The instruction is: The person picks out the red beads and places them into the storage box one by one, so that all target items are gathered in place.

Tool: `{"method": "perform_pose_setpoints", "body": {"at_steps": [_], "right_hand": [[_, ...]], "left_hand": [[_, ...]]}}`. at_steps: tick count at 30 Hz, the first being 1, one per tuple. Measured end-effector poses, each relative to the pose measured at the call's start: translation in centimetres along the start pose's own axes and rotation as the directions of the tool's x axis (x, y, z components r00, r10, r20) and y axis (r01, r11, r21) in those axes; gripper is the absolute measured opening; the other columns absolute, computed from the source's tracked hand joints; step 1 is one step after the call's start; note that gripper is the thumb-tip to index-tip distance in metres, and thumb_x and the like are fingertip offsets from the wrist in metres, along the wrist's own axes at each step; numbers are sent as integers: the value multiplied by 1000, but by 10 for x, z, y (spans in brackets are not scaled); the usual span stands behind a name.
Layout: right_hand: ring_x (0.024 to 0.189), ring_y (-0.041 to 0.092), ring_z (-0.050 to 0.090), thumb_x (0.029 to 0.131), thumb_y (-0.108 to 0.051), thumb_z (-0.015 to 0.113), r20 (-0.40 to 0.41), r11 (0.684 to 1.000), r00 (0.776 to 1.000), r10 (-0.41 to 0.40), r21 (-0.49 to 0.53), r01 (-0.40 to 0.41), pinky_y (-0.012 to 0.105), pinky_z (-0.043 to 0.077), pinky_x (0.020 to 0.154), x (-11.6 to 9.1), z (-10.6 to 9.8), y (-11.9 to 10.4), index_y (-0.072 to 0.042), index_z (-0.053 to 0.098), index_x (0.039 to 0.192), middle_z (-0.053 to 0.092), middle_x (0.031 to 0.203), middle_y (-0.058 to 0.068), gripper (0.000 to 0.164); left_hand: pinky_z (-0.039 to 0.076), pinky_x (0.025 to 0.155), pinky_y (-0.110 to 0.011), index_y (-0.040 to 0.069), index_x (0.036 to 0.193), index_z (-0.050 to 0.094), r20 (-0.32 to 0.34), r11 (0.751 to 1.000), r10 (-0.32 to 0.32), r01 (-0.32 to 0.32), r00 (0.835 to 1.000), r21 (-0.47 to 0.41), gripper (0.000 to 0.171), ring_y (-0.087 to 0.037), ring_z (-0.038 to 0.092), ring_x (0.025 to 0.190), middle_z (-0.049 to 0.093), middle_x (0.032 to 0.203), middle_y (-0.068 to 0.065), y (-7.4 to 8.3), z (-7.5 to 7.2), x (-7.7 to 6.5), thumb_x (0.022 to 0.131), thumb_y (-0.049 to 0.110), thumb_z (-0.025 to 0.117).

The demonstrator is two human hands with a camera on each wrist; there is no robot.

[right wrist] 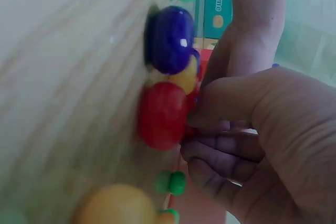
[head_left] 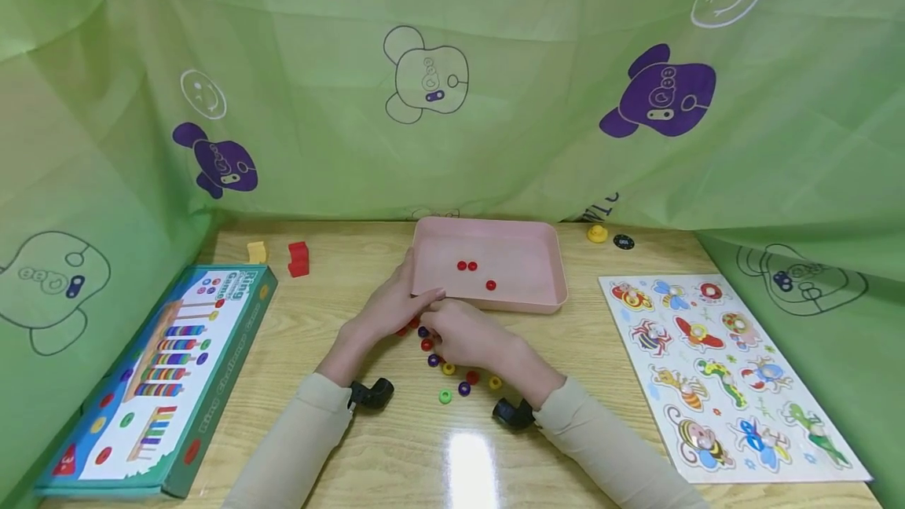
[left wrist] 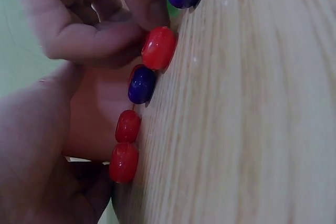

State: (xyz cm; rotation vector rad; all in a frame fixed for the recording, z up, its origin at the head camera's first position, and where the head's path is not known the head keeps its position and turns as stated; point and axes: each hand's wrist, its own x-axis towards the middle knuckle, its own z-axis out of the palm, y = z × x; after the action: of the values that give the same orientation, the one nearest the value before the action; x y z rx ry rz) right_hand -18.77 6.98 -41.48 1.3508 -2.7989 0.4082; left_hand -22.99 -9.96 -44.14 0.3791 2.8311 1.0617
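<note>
My left hand (head_left: 385, 306) holds the near left corner of a pink tray (head_left: 495, 307), fingers along its left side and thumb at the near rim. Three red rings lie inside the tray, among them one red ring (head_left: 491, 285). In front of the tray my right hand (head_left: 470, 332) reaches down among small coloured rings; its thumb and fingers pinch a red ring (left wrist: 159, 48) at the tabletop. A blue ring (left wrist: 142, 84) sits beside that one, close to the tray. Nearer lie a green ring (head_left: 445, 396), a blue ring (head_left: 464, 389) and several red and yellow ones.
A ring game box (head_left: 219, 383) lies on the left, with yellow (head_left: 258, 252) and red blocks (head_left: 298, 259) behind it. On the right are an insect picture board (head_left: 707, 383), a yellow toy duck (head_left: 597, 234) and a black chip (head_left: 624, 242). Green cloth (head_left: 523, 140) hangs around the table.
</note>
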Motion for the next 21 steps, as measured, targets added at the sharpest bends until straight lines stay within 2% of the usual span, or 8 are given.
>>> {"method": "perform_pose_setpoints", "body": {"at_steps": [5,8,11,16,18,21], "right_hand": [[63,7,41,78,-6,63,-14,992,998,58,115,-56,17,34,55,-4,-18,-3,-15,52,69,47,72,-5,17],[63,7,42,77,-8,65,-60,983,990,125,146,-115,18,36,54,-6,-35,3,-18,52,69,47,71,-8,18],[62,7,44,80,-17,68,-137,975,972,189,144,-170,20,39,53,-6,-49,19,-21,53,71,50,70,-9,18],[58,11,45,76,-11,64,-227,942,918,325,169,-291,24,39,53,-2,-55,58,-18,53,68,52,66,-3,16],[58,12,45,74,-7,60,-231,915,888,397,178,-363,25,38,52,-2,-52,74,-18,54,69,52,65,-3,14],[54,12,44,74,-8,58,-232,862,831,505,190,-470,26,35,49,-3,-44,95,-19,54,67,50,60,-2,13]], "left_hand": [[34,109,-43,29,146,-16,-12,1000,29,-29,1000,-9,98,-21,29,138,14,157,-6,-3,-1,0,82,67,48],[33,109,-43,28,146,-16,-11,1000,26,-26,1000,-7,100,-22,29,138,13,157,-5,-3,-1,1,80,72,46],[33,109,-44,28,146,-16,-1,1000,9,-9,1000,-15,102,-24,29,138,11,157,-6,-2,-1,1,79,74,45],[30,111,-46,25,147,-15,2,1000,-1,1,1000,-30,100,-28,26,140,10,157,-8,0,-1,1,83,65,50],[29,111,-47,25,147,-15,2,999,-1,1,1000,-36,100,-29,26,140,11,157,-9,1,-1,0,83,63,51],[29,111,-48,25,147,-14,0,999,-3,3,1000,-48,100,-29,26,140,11,157,-9,2,0,-1,83,62,53]]}}
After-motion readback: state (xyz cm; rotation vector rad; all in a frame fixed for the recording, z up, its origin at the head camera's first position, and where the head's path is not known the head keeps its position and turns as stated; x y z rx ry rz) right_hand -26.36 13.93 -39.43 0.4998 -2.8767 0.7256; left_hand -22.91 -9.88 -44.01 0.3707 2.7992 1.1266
